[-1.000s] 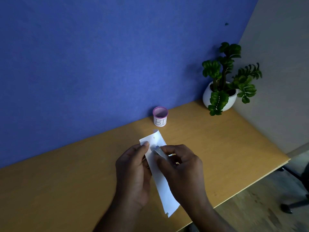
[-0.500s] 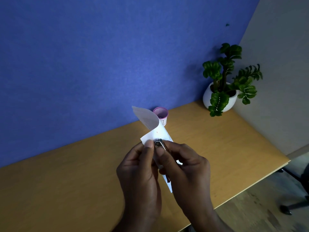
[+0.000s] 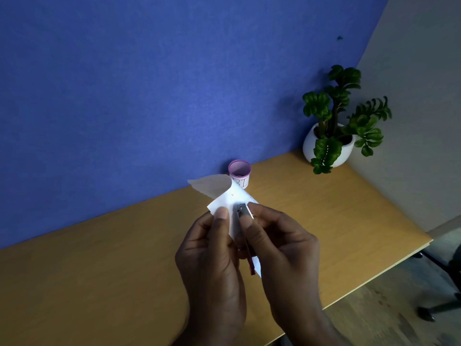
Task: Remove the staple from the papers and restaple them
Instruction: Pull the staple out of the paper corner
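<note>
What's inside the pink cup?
The pink cup shows its inner mesh wall and a dark patch low down. The papers cover one lower corner; any contents cannot be told.

Two hands (image 3: 212,265) (image 3: 284,248); one paper bundle (image 3: 224,199), tool (image 3: 243,211), cup (image 3: 240,171), plant (image 3: 334,116).

- Bare tabletop (image 3: 87,283) stretches wide to the left of the hands, open as far as the blue wall (image 3: 124,96).
- The left hand (image 3: 212,258) pinching the papers (image 3: 224,196) and the right hand (image 3: 282,248) gripping a metal tool (image 3: 243,211) occupy the middle, raised above the wood.
- Behind the papers' curled top sheet, a pink mesh cup (image 3: 239,171) stands against the wall.
- A potted plant (image 3: 334,136) fills the far right corner, leaves overhanging; a beige wall (image 3: 411,121) closes that side.
- Between cup and plant lies a bare strip.
</note>
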The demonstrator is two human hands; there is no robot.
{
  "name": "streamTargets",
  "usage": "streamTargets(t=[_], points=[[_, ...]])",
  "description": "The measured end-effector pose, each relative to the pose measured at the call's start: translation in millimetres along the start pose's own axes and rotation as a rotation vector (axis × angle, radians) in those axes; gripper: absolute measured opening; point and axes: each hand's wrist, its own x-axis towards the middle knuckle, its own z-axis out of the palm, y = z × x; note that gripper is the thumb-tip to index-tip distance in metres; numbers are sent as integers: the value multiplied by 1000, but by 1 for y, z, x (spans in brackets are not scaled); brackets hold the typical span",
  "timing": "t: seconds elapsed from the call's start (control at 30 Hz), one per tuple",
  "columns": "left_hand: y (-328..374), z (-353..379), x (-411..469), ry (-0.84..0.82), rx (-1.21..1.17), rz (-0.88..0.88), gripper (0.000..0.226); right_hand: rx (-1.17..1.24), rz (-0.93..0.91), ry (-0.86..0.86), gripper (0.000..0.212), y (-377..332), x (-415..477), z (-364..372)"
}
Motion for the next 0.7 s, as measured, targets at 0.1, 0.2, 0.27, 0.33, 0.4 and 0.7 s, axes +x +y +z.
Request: streamTargets(t=[0.1,0.2,0.27,0.33,0.4,0.7], points=[[3,1,-1,-6,17,19,31,-35,-23,-12,8,0,-4,1],[6,3,-3,-15,6,34,29,-83,-69,8,10,0,-6,1],[6,4,-5,-22,23,44,28,-107,-110,28,12,0,-8,1],[5,3,-7,-5,50,55,30,-142,-136,47,10,-1,-8,2],[5,3,-9,19,78,62,30,-176,-160,66,9,-1,-9,4],[3,6,-14,29,108,71,36,-284,-193,157,4,0,-7,9]])
